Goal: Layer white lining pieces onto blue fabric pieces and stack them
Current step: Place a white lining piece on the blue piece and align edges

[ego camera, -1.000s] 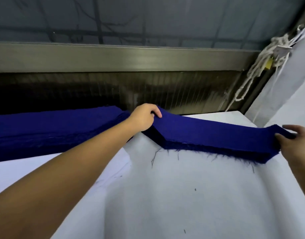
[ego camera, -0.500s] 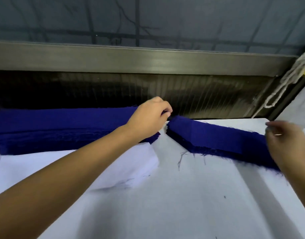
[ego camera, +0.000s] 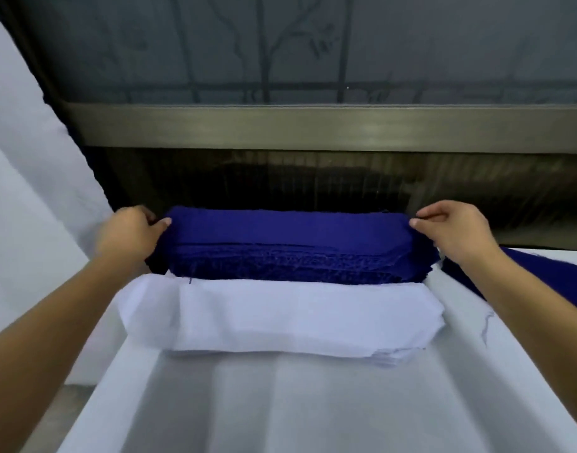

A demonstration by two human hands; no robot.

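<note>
A thick stack of blue fabric pieces (ego camera: 290,246) lies at the far edge of the white-covered table (ego camera: 297,403). My left hand (ego camera: 130,233) pinches the top blue piece at its left end. At the right end my right hand (ego camera: 457,230) pinches the same piece. Directly in front of the blue stack lies a stack of white lining pieces (ego camera: 287,318), touching its near edge.
A second pile of blue fabric (ego camera: 548,276) lies at the right, partly behind my right forearm. A dark window sill and metal frame (ego camera: 313,129) run behind the table. White cloth (ego camera: 29,207) hangs at the left. A bare strip of floor shows at lower left.
The view has swung left onto the left blue stack. Both hands left the right pile and now pinch the two ends of this stack's top piece.
</note>
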